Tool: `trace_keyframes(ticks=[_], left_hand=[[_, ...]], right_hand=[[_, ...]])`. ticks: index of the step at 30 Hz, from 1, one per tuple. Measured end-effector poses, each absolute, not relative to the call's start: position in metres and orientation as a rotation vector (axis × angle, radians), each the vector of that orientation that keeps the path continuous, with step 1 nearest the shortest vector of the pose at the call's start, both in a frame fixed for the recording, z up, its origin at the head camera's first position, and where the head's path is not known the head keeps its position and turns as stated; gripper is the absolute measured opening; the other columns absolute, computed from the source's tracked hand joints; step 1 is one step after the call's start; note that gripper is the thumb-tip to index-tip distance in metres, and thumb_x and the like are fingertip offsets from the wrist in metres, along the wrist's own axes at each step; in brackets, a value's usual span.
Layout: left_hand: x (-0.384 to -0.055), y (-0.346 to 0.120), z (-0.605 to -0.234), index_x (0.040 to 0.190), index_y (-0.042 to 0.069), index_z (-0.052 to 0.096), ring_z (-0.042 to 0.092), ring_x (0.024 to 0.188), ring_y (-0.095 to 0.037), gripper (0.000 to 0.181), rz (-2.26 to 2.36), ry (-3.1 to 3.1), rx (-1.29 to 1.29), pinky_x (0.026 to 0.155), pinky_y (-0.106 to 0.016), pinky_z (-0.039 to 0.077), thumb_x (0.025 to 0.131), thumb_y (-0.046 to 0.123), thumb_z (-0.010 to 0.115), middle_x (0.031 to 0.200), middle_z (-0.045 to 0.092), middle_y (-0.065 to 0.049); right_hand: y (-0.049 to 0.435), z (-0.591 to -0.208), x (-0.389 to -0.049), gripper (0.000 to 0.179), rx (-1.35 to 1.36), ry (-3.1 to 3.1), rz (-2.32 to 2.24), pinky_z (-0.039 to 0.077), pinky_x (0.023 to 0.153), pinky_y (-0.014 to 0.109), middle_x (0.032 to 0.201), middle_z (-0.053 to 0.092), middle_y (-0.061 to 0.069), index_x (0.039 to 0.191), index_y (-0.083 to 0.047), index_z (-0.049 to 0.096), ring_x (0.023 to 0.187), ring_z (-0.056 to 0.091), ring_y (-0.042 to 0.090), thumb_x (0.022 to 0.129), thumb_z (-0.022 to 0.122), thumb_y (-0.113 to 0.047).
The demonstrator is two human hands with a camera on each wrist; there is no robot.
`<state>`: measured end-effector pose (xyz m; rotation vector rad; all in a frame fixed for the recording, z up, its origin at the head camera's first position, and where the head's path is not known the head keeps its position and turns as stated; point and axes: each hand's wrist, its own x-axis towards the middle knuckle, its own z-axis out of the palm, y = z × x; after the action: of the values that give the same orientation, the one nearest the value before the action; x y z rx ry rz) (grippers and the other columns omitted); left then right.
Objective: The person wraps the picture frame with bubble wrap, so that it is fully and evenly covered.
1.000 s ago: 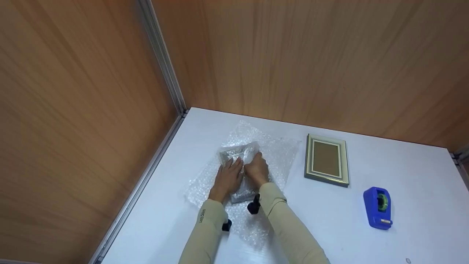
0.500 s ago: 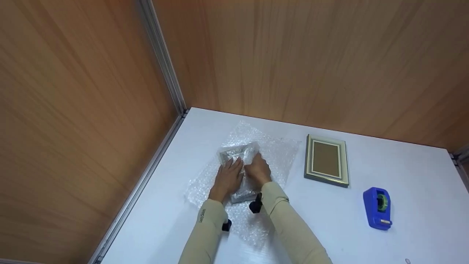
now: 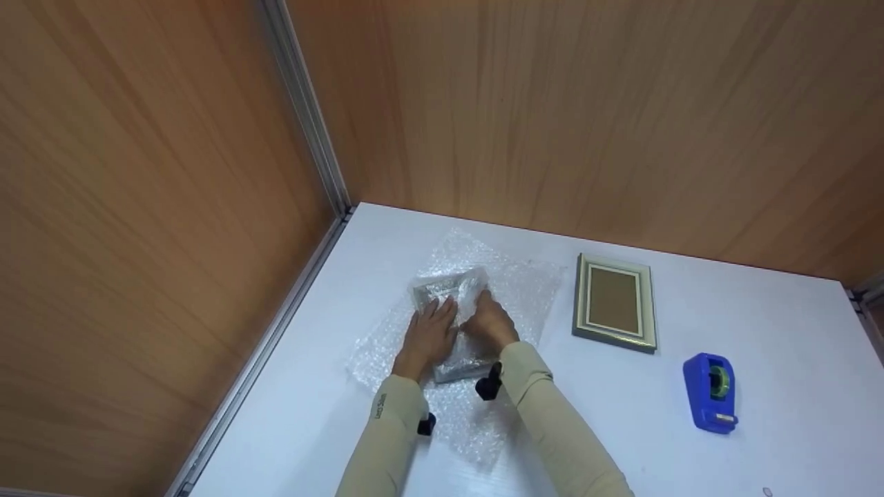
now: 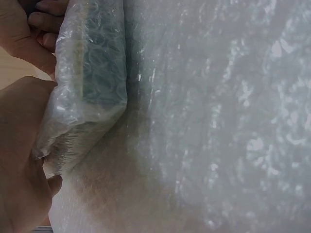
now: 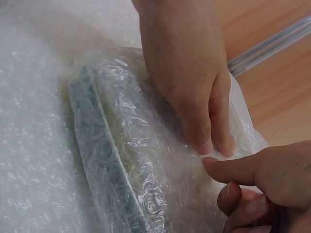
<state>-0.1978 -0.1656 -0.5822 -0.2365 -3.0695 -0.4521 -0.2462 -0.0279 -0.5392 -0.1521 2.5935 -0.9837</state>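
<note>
Bubble wrap (image 3: 528,286) lies spread over the white table, with one part folded over a flat rectangular thing (image 3: 459,370). Through the plastic, its grey-green side (image 5: 104,141) looks like that of a picture frame. My left hand (image 3: 429,338) rests on top of the folded wrap, fingers fairly straight and pressing down. Close to its right, my right hand (image 3: 492,323) has curled fingers and holds the wrap at the package's right side. In the right wrist view, the right thumb meets the plastic right beside the left fingertips (image 5: 204,146).
A second picture frame (image 3: 615,301), cream-edged with a brown middle, lies to the right of the wrap. Farther right and nearer stands a blue tape dispenser (image 3: 710,393) with a green roll. Wood panels (image 3: 552,124) border the table (image 3: 290,414) at the back and left.
My right hand and forearm have shifted slightly to the right, with the hand turning a little at the wrist. The left hand stays put on the wrapped package.
</note>
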Motion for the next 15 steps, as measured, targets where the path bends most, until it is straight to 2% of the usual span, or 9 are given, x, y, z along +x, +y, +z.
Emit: trace_keyframes(ticks=[5, 10, 13, 15], left_hand=[[-0.197, -0.165, -0.581, 0.139, 0.009, 0.041, 0.029, 0.134, -0.031, 0.047, -0.466, -3.030, -0.261, 0.104, -0.059, 0.026, 0.096, 0.027, 0.045, 0.146, 0.036, -0.005], [-0.198, -0.166, -0.581, 0.139, 0.010, 0.040, 0.029, 0.135, -0.031, 0.048, -0.473, -3.029, -0.246, 0.104, -0.058, 0.026, 0.096, 0.028, 0.045, 0.146, 0.036, -0.005], [-0.198, -0.166, -0.582, 0.141, 0.011, 0.038, 0.027, 0.136, -0.030, 0.049, -0.474, -3.049, -0.233, 0.105, -0.057, 0.025, 0.097, 0.031, 0.043, 0.147, 0.034, -0.003], [-0.198, -0.166, -0.583, 0.141, 0.011, 0.037, 0.026, 0.136, -0.029, 0.049, -0.471, -3.062, -0.229, 0.106, -0.057, 0.024, 0.097, 0.031, 0.042, 0.148, 0.032, -0.002]], right_hand=[[-0.027, -0.544, -0.243, 0.077, -0.172, 2.665, -0.955, 0.047, 0.085, 0.047, 0.120, 0.056, 0.023, 0.134, 0.000, 0.032, 0.103, 0.057, 0.037, 0.072, 0.074, -0.016], [-0.029, -0.556, -0.236, 0.088, -0.237, 2.797, -0.964, 0.050, 0.077, 0.049, 0.114, 0.058, 0.027, 0.143, -0.003, 0.018, 0.097, 0.059, 0.041, 0.076, 0.074, -0.018], [-0.027, -0.565, -0.229, 0.086, -0.362, 2.922, -0.923, 0.051, 0.069, 0.048, 0.109, 0.059, 0.026, 0.146, -0.009, 0.018, 0.088, 0.061, 0.040, 0.080, 0.071, -0.020], [-0.026, -0.573, -0.224, 0.078, -0.489, 3.022, -0.901, 0.051, 0.062, 0.046, 0.102, 0.060, 0.024, 0.146, -0.013, 0.025, 0.080, 0.061, 0.037, 0.082, 0.069, -0.019]])
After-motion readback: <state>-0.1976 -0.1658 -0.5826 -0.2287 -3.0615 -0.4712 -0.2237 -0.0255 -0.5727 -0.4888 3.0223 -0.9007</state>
